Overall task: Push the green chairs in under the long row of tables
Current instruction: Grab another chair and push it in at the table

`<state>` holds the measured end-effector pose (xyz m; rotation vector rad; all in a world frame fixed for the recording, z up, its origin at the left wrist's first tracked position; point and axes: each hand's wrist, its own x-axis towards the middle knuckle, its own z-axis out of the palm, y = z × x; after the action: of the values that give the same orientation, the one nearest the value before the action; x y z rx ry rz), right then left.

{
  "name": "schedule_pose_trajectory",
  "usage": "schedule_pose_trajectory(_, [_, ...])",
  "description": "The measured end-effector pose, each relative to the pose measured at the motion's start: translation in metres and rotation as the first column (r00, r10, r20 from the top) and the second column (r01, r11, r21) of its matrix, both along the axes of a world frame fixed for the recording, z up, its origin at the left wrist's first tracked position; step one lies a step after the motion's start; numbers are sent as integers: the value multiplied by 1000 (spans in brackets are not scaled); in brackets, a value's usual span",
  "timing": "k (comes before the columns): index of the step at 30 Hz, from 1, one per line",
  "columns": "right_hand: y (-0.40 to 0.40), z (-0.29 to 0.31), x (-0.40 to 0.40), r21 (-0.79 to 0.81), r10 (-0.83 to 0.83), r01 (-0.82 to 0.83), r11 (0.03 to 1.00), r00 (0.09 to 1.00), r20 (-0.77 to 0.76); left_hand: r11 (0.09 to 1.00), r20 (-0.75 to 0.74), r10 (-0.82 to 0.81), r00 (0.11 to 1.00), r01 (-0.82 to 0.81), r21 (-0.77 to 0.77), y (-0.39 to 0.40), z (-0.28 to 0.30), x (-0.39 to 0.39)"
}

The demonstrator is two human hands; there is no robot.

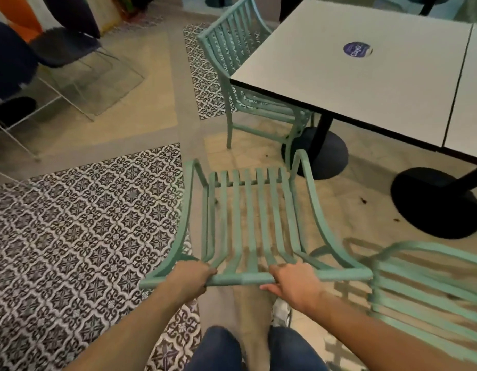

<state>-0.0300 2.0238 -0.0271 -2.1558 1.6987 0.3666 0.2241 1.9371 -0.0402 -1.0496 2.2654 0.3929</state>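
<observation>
The top rail of the nearest green chair (248, 223) is gripped by the left hand (190, 275) and right hand (295, 283), fingers curled over it. It stands short of the table (366, 84); an even, straight push is advised, steered clear of the black pedestal base (316, 153).

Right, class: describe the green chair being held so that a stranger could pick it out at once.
Start at the white table with the round blue sticker. On the floor in front of its near left corner stands a green slatted chair, not yet under the table. Unlike the green chair tucked under the table, both hands, left and right, grip its top rail.
</observation>
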Motion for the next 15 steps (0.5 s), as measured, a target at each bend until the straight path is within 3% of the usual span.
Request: schedule_pose_trajectory(15, [-3, 0, 98, 4, -384, 385, 923, 921, -59, 922, 30, -385, 922, 386, -27, -83, -2, 49])
